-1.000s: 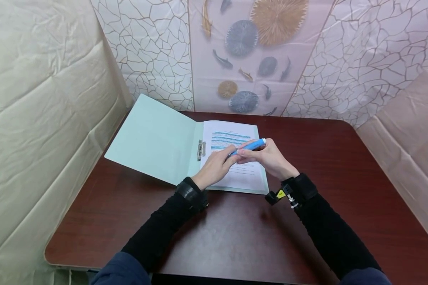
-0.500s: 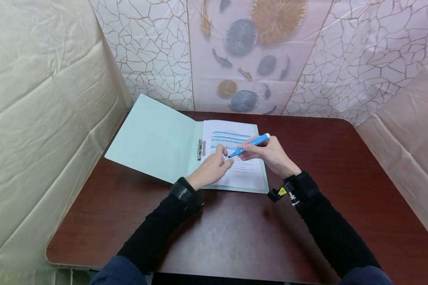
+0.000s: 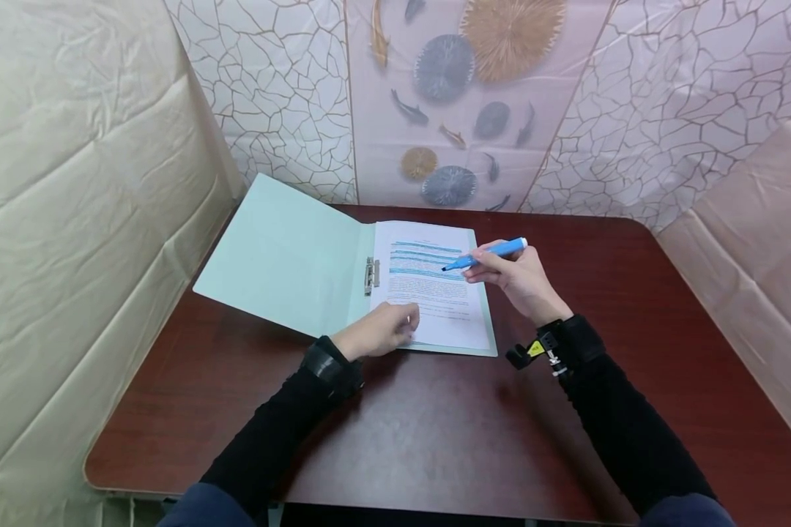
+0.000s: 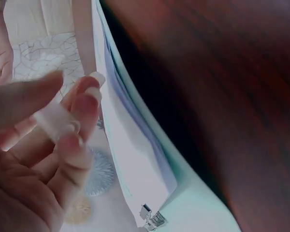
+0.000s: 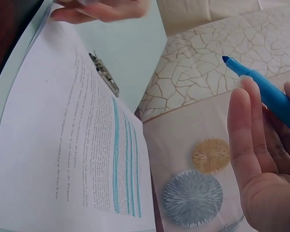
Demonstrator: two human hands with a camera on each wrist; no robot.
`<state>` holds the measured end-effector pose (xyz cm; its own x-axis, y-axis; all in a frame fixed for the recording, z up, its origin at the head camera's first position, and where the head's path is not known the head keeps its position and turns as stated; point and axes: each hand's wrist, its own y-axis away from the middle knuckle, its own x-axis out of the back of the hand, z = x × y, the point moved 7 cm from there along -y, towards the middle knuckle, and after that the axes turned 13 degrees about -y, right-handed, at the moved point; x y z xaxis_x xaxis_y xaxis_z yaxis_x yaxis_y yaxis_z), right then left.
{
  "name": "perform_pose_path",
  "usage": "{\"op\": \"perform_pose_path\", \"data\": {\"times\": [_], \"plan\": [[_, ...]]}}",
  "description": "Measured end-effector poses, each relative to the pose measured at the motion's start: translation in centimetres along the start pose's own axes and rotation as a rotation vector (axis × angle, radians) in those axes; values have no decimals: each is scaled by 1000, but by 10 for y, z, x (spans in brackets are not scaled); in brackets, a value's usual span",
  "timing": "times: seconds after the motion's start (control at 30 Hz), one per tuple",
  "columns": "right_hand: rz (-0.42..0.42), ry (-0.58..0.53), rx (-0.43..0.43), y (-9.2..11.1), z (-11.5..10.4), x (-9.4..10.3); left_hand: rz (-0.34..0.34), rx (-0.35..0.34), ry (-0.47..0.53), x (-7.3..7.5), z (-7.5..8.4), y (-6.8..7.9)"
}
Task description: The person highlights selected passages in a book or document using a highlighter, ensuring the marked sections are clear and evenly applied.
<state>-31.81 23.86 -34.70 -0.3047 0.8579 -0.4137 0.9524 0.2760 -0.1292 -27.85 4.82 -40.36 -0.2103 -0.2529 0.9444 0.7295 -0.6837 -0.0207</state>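
My right hand (image 3: 517,282) pinches a blue highlighter marker (image 3: 461,263) above the right side of the printed sheet (image 3: 442,333). The marker's dark tip is bare and points left, apart from the page in the right wrist view. Several printed lines carry blue highlighting (image 5: 122,159). Between the thumb and fingers of my left hand (image 3: 379,331) sits a small whitish translucent cap (image 4: 55,123), blurred in the left wrist view. That hand is over the lower left corner of the sheet, near the front edge of the pale green folder (image 3: 290,256).
The folder lies spread on a dark reddish-brown table (image 3: 435,424), its cover raised at a slant on the left. A metal clip (image 3: 372,276) stands along the spine. Patterned curtains (image 3: 290,95) rise behind the table, with beige cloth (image 3: 99,219) at the left.
My hands have drawn apart, baring the marker's tip. The right hand has moved right and up with the marker; the left has come down and left to the sheet's lower corner.
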Motion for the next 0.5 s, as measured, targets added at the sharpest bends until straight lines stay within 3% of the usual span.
{"op": "perform_pose_path", "data": {"times": [0.27,0.5], "plan": [[15,3,6,-1,-2,3,-148,7,-63,-15,1,5],[37,7,1,-1,-4,6,-174,29,-75,-24,-3,5]]}}
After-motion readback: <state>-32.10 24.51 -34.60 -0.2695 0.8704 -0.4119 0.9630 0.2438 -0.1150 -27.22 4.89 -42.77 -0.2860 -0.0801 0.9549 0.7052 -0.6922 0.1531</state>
